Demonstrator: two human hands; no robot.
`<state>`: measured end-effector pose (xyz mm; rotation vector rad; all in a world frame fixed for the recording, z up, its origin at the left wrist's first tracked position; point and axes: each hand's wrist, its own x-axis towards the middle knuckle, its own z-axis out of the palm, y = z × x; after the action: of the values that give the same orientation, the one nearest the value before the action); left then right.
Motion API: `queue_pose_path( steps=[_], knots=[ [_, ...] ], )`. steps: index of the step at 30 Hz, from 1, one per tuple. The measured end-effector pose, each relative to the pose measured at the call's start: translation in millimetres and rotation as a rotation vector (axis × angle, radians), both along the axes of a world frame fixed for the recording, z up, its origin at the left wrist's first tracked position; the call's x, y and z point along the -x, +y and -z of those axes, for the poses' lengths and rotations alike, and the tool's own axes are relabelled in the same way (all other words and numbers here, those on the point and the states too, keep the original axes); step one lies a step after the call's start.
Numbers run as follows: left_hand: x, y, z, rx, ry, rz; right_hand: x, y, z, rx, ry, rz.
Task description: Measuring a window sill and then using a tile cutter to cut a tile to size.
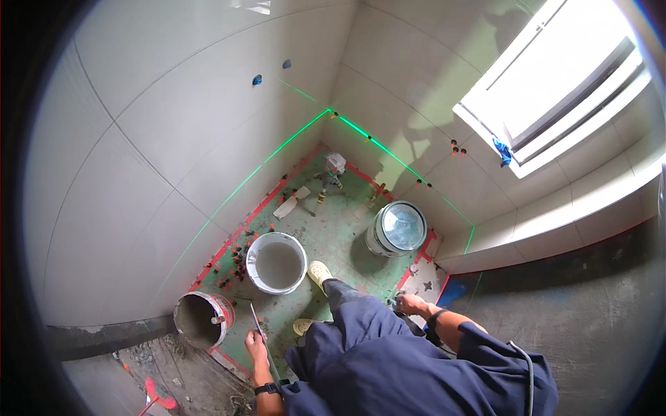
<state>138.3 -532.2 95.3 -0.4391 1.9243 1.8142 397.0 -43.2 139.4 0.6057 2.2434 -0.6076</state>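
My left hand [255,345] is closed on a long flat trowel [256,319], seen nearly edge-on, its blade pointing up and away. To its left stands a bucket with a red outside [227,310], grey residue inside and a handle poking over its rim. Ahead of that hand is a white bucket [304,266] holding grey mix. My right hand [411,305] is out to the right with its fingers curled. A small dark shape shows at its fingertips, too unclear to name.
A lidded pail [402,227] stands by the right wall. In the far corner, a laser level [334,166] throws green lines along the tiled walls. A flat tool [291,203] and many red-and-black tile-levelling caps [238,265] lie on the floor. A window [548,76] opens at upper right.
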Motion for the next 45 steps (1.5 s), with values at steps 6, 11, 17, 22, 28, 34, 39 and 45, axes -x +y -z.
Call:
queue_pose_path(
  steps=[6,11,17,22,28,34,39,45],
  knots=[
    [-63.9,-84.7,77.1,-0.039,-0.101,-0.005,8.6,-2.4,-23.4,-0.007,-0.008,0.19],
    [-68.2,-54.7,60.0,0.05,-0.218,0.039,82.5,64.2,-2.6,-0.156,0.215,0.169],
    [-50.7,-50.4,90.5,0.359,-0.047,0.18,231.6,95.8,-8.3,0.054,0.393,0.156],
    [-35.9,-17.7,55.1,0.429,-0.536,-0.043,305.7,154.1,45.8,0.118,0.299,0.198],
    [22.5,96.1,21.0,0.135,-0.298,-0.125,379.0,299.5,151.1,0.05,0.2,0.461],
    [86.3,160.4,-76.4,0.478,-0.45,-0.041,514.3,367.3,222.5,0.108,0.362,0.646],
    [112.6,179.5,-82.2,0.608,-0.545,0.052,578.6,407.6,289.3,0.302,0.443,0.695],
    [152.6,252.8,-119.1,0.753,-0.543,0.302,611.4,411.1,313.5,0.402,0.395,0.704]
  ],
)
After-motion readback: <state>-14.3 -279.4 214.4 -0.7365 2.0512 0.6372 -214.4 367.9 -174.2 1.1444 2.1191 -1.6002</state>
